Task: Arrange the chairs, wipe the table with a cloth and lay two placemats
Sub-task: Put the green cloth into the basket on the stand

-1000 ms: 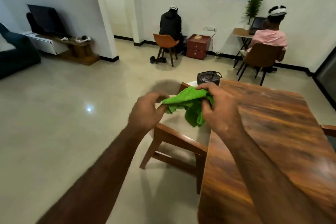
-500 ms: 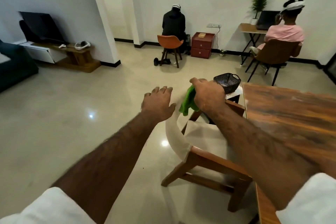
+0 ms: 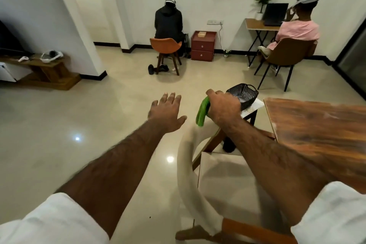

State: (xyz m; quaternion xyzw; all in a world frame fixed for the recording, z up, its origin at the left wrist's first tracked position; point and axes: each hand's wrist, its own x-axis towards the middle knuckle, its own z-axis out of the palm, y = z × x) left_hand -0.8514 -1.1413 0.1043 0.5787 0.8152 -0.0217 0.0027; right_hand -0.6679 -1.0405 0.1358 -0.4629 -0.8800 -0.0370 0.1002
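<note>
My right hand (image 3: 223,107) is closed around a green cloth (image 3: 202,112), which hangs down from the fist above the chair. My left hand (image 3: 166,112) is stretched out flat beside it, fingers spread and holding nothing. Below both arms stands a wooden chair (image 3: 227,180) with a cream seat and a curved cream backrest. The brown wooden table (image 3: 320,130) lies to the right, its left edge next to the chair.
A black wire basket (image 3: 244,93) sits on a small white-topped stool beyond the chair. Two people sit on chairs at the far wall, with a red drawer unit (image 3: 203,45) between them. Open tiled floor spreads to the left.
My left hand let go of the cloth and opened; the right hand keeps it, bunched. My view swung left and down, bringing the chair under my arms and the table to the right.
</note>
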